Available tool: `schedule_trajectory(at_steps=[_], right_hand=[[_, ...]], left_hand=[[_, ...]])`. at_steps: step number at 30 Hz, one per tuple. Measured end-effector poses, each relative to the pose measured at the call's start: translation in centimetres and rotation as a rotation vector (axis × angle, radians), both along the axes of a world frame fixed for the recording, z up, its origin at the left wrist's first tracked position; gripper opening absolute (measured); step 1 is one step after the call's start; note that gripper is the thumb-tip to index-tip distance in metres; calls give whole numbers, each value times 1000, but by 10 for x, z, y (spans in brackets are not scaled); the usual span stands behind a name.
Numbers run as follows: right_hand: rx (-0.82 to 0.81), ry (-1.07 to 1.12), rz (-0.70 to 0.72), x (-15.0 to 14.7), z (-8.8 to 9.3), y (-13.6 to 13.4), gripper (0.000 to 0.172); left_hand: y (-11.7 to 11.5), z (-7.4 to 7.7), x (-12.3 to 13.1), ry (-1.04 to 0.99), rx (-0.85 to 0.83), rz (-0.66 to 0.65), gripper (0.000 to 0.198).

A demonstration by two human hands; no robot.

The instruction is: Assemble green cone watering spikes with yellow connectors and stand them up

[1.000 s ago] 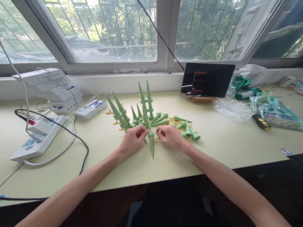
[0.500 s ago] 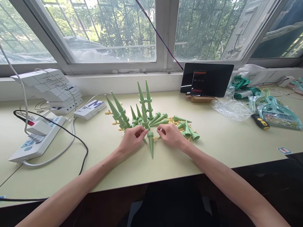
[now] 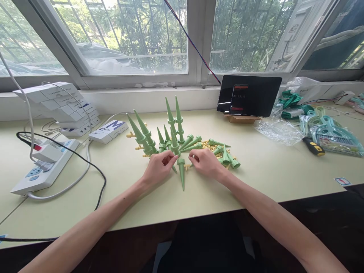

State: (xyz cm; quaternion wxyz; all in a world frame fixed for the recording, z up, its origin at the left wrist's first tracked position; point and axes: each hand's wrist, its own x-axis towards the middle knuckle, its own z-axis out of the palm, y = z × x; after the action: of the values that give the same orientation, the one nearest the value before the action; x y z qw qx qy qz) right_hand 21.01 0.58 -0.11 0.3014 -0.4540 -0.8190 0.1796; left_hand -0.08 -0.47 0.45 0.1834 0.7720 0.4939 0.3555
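A heap of green plastic cone spikes (image 3: 170, 136) lies on the pale desk (image 3: 256, 178), several standing point up, with small yellow connector pieces (image 3: 212, 148) among them. One green spike (image 3: 182, 174) lies with its tip toward me, between my hands. My left hand (image 3: 159, 168) rests by its wide end, fingers curled in a pinch at another spike. My right hand (image 3: 206, 163) is on the other side, fingers curled around a small yellow piece (image 3: 187, 166) next to the spike's collar.
A white power strip (image 3: 42, 167) with black and white cables lies at the left, beside stacked white boxes (image 3: 65, 106). A dark tablet with a phone (image 3: 247, 96) leans at the back. Plastic bags with green tools (image 3: 327, 131) and a yellow-black handle (image 3: 314, 147) lie at the right.
Almost nothing differs; my hands stay at the spike, with only slight finger shifts and a small camera wobble.
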Motion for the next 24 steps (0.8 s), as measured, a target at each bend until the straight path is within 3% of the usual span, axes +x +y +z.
schedule_trajectory(at_steps=[24], right_hand=[[-19, -52, -1, -1, 1, -2, 20]], left_hand=[[-1, 1, 1, 16, -7, -45, 23]])
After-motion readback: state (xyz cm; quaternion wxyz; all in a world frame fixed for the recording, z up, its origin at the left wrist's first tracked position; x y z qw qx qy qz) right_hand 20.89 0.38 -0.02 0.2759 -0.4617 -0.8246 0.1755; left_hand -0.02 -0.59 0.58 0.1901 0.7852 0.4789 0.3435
